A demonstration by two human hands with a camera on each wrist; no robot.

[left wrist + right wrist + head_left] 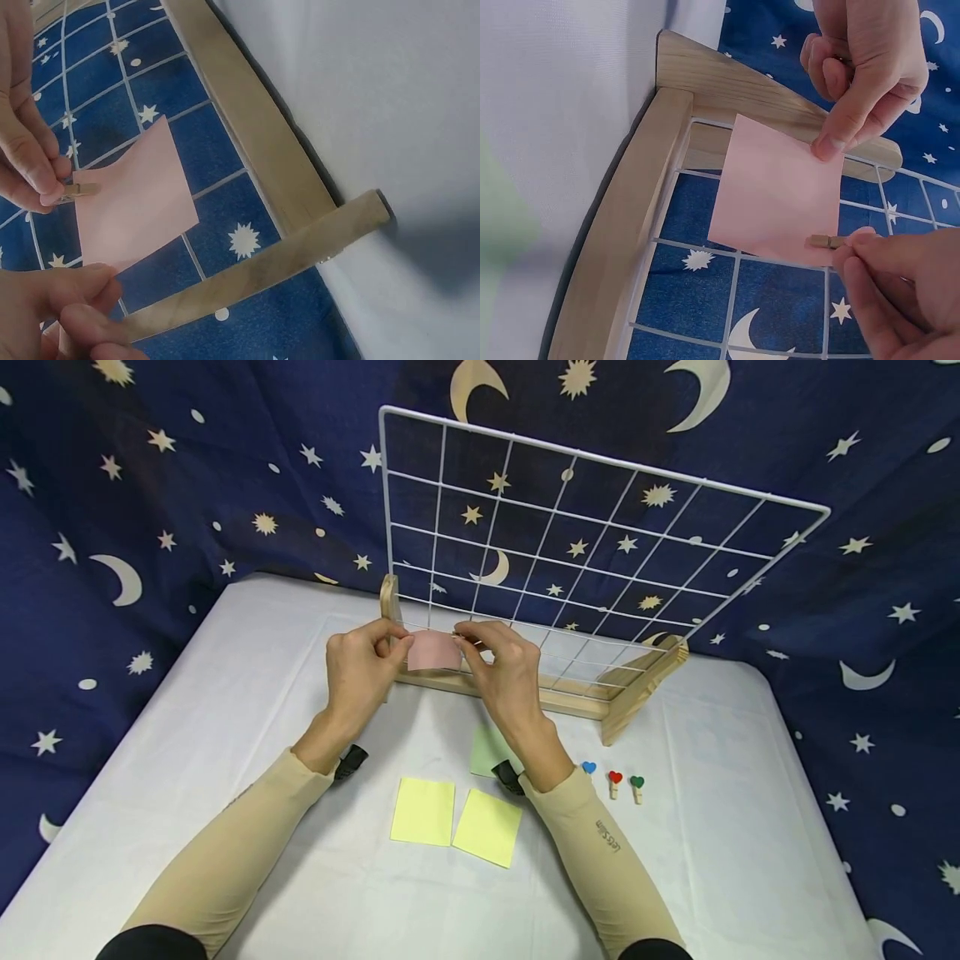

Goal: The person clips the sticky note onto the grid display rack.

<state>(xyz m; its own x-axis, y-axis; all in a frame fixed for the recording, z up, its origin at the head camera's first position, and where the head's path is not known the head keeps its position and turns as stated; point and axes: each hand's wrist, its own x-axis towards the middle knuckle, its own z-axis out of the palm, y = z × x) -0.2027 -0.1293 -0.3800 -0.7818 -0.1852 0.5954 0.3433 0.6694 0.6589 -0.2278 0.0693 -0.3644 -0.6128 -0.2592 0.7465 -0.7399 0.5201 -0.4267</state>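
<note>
A pink square paper note [433, 651] is held up against the lower left part of a white wire grid [525, 553]. My left hand [362, 664] pinches the note's upper left corner between thumb and fingers. At its upper right corner, my right hand [506, 668] pinches a small wooden clothespin [825, 241], whose tip overlaps the note's edge. The right wrist view shows the note [776, 195] lying close over the wires, its lower part free of both hands. Whether the clothespin grips a wire too, I cannot tell.
The grid stands in a wooden base [573, 702]. Two yellow notes [422, 812] and a green note [487, 750], partly behind the right forearm, lie on the white table. Right of that forearm are clothespins with blue [588, 767], red [615, 777] and green [637, 782] hearts.
</note>
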